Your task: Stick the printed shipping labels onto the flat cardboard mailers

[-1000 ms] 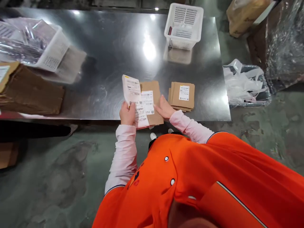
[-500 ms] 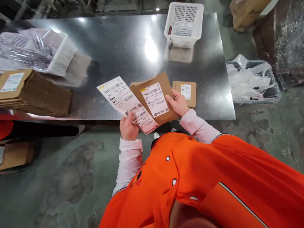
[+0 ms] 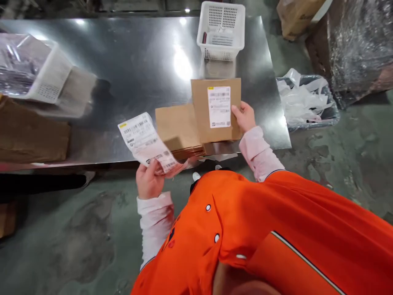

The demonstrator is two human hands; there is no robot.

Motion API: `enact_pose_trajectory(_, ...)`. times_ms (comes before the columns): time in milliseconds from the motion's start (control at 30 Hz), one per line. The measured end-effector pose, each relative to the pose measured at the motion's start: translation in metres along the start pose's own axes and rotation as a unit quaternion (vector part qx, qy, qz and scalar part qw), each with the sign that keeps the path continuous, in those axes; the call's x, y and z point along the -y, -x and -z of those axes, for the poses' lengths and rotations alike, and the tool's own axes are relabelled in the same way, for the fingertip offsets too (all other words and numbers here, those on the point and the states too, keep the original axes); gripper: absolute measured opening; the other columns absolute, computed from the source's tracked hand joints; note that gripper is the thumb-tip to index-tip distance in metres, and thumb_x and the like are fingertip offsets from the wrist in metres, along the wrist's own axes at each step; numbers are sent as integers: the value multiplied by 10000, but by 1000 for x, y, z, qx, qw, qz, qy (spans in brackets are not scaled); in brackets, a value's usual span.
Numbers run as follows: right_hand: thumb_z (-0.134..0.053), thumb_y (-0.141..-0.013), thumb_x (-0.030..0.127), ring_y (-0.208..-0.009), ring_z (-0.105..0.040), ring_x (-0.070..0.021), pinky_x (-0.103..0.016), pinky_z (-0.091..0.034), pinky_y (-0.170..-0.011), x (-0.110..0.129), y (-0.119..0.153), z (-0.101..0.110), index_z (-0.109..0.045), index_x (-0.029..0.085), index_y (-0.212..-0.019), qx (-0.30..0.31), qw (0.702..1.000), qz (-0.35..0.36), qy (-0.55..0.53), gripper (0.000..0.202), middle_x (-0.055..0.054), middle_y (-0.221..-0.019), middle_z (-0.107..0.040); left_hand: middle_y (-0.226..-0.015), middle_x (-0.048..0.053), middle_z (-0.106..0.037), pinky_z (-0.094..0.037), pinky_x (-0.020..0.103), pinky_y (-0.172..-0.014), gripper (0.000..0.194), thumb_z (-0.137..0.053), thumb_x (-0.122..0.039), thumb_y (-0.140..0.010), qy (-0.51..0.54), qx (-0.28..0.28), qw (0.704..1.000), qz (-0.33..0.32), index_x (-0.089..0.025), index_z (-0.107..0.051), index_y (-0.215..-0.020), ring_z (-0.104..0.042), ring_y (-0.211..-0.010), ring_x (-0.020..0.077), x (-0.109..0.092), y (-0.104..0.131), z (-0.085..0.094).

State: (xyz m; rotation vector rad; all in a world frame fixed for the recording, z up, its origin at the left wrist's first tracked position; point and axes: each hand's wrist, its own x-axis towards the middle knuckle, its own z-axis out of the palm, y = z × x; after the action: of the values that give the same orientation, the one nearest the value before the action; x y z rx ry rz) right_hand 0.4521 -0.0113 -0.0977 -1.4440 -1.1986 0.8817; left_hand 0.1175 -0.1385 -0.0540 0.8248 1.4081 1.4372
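Between the thumb and fingers of my left hand (image 3: 150, 179) is a strip of printed labels (image 3: 143, 137), which trails to the right past the table edge. My right hand (image 3: 245, 116) grips the right edge of a brown cardboard mailer (image 3: 201, 110) that has a white label (image 3: 219, 107) on its face. A stack of plain brown mailers (image 3: 175, 126) lies at the table's front edge, between the labels and the held mailer, which overlaps its right side.
A white basket (image 3: 221, 30) stands at the back of the metal table (image 3: 138, 61). At the left are a basket of plastic packets (image 3: 52, 78) and a brown stack (image 3: 33, 135). A lined bin (image 3: 307, 100) is beyond the right edge. A person's leg (image 3: 43, 183) shows at left.
The labelled mailer has moved right and up, away from the label strip, and now stands straighter. My left hand has moved left and down with the labels. The view has shifted right.
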Motion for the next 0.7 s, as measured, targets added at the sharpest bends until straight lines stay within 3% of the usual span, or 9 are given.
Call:
enact_pose_trajectory(100, -698, -799, 591, -1236, -589, -352, -587, -444, -1078, -11, -19, 29, -551, 45, -1307, -78, 981, -92, 150, 760, -268, -1331, -600, -947, -31, -786, -605, 361, -769, 378, -908, -440, -578, 27, 20, 999, 20, -339, -770, -915, -712, -846, 212, -19, 19, 26)
enact_pose_trajectory(167, -784, -736, 534, -1257, -561, -372, -598, -426, -1085, 0, -9, 26, -531, 19, -1339, -64, 970, -91, 215, 833, -295, -1363, -559, -1037, -64, -781, -600, 394, -781, 343, -875, -389, -631, 3, 17, 1000, -6, -407, -771, -958, -708, -907, 232, -34, 33, 37)
enact_pose_trajectory(200, -797, -726, 522, -1230, -579, -354, -573, -450, -1069, 10, 3, 17, -541, 30, -1340, -8, 975, -67, 210, 827, -277, -1344, -577, -1093, -77, -771, -593, 414, -820, 334, -848, -369, -670, -18, 5, 999, -34, -429, -767, -988, -701, -974, 247, -40, 39, 40)
enact_pose_trajectory(267, -819, -708, 505, -1115, -645, -282, -469, -527, -994, 36, 36, -9, -580, 76, -1325, 202, 971, -4, 126, 788, -202, -1251, -653, -1122, -78, -763, -576, 420, -889, 309, -811, -341, -722, -58, -26, 993, -96, -421, -767, -1018, -687, -1040, 256, -47, 48, 40)
enact_pose_trajectory(333, -888, -619, 478, -1060, -672, -233, -378, -566, -923, 60, 73, -40, -585, 131, -1346, 407, 913, 37, -1, 860, -140, -1228, -688, -980, -33, -782, -589, 390, -838, 248, -821, -366, -729, -91, -3, 990, -103, -348, -780, -973, -709, -890, 235, -45, 50, 32)
enact_pose_trajectory(367, -899, -599, 483, -1062, -676, -222, -352, -572, -909, 69, 89, -54, -593, 151, -1344, 452, 889, 42, -58, 871, -123, -1237, -693, -889, -5, -778, -596, 369, -783, 242, -836, -399, -719, -107, 38, 990, -80, -296, -783, -932, -706, -790, 221, -40, 49, 27)
enact_pose_trajectory(467, -771, -753, 566, -1086, -686, -215, -338, -570, -933, 83, 121, -81, -675, 161, -1242, 411, 897, 13, -164, 643, -107, -1231, -714, -873, 73, -769, -592, 325, -738, 417, -897, -464, -633, -108, 159, 981, 16, -194, -769, -925, -714, -770, 221, -19, 38, 6)
enact_pose_trajectory(567, -670, -866, 522, -1015, -711, -211, -321, -568, -899, 82, 128, -88, -741, 135, -1105, 392, 913, -7, -114, 459, -92, -1122, -756, -989, 95, -765, -573, 309, -810, 530, -922, -480, -571, -17, 113, 993, 13, -185, -749, -976, -717, -892, 226, 3, 25, -13)
enact_pose_trajectory(700, -768, -802, 387, -854, -713, -179, -267, -539, -788, 87, 111, -86, -764, 129, -1050, 369, 927, 33, 50, 357, -56, -961, -779, -772, 37, -734, -546, 278, -730, 448, -912, -508, -556, 30, 47, 998, 22, -163, -718, -765, -667, -705, 160, 22, 15, -31)
